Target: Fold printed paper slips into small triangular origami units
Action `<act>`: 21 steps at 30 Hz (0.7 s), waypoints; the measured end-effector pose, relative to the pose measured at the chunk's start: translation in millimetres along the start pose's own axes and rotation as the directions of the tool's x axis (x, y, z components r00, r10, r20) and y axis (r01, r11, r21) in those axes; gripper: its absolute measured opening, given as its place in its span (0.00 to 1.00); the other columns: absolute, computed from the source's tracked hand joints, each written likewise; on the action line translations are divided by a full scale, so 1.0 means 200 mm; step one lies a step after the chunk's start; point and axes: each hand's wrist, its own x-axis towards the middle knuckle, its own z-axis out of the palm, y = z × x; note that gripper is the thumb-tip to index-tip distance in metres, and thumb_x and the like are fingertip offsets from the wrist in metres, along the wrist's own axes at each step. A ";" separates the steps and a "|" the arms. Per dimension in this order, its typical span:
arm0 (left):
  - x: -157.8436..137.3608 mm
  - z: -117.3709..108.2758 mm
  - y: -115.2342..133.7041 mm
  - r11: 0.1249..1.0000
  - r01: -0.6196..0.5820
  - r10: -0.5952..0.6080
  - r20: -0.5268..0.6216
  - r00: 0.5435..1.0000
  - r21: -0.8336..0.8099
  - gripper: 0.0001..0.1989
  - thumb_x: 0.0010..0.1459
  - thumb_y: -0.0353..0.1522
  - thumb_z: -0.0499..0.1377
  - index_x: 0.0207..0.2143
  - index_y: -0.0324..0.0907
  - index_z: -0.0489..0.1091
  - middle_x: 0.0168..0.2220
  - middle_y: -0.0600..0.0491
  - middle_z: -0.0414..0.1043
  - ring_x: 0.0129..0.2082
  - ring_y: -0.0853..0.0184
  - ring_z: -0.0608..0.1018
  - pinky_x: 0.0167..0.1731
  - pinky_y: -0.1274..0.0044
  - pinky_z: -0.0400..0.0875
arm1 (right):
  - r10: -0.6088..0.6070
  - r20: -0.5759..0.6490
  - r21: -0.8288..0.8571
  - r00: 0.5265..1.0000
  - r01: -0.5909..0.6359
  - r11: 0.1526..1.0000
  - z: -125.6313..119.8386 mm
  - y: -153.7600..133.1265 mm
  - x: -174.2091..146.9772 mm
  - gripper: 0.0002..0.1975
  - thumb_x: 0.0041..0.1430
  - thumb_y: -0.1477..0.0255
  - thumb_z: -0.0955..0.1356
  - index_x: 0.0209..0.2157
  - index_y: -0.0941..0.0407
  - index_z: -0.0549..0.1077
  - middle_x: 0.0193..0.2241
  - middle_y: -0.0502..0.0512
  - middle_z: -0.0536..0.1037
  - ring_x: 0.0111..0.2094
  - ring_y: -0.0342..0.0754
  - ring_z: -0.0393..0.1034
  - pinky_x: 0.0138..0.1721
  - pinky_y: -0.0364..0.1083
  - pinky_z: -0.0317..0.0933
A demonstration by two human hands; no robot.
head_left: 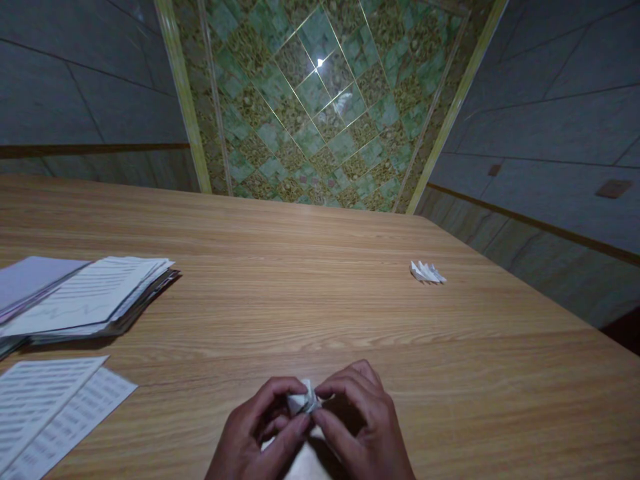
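Just above the near part of the wooden table [280, 300], a small piece of folded white paper [300, 402] is pinched between both hands. My left hand [265, 427] grips its left side with thumb and forefinger. From the right, my right hand [357, 417] holds the other side between thumb and fingertips. The fingers hide part of the paper, so its full shape cannot be made out. Farther off on the right lies a row of small folded white paper pieces [427, 273], set close together.
On the left lies a thick stack of printed sheets [95, 293], with a pale lilac sheet or cover [35, 280] beside it. Nearer me are loose printed sheets [65, 407]. A green patterned tile wall [320, 113] rises past the table's far edge.
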 end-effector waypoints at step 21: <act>0.01 -0.03 0.02 0.963 -0.122 0.113 0.050 0.992 0.241 0.10 0.64 0.39 0.62 0.31 0.49 0.81 0.28 0.53 0.77 0.30 0.63 0.80 0.33 0.78 0.73 | -0.089 0.038 0.037 0.995 0.087 0.996 0.00 -0.01 0.01 0.06 0.65 0.77 0.69 0.34 0.54 0.78 0.27 0.52 0.80 0.33 0.49 0.71 0.35 0.46 0.63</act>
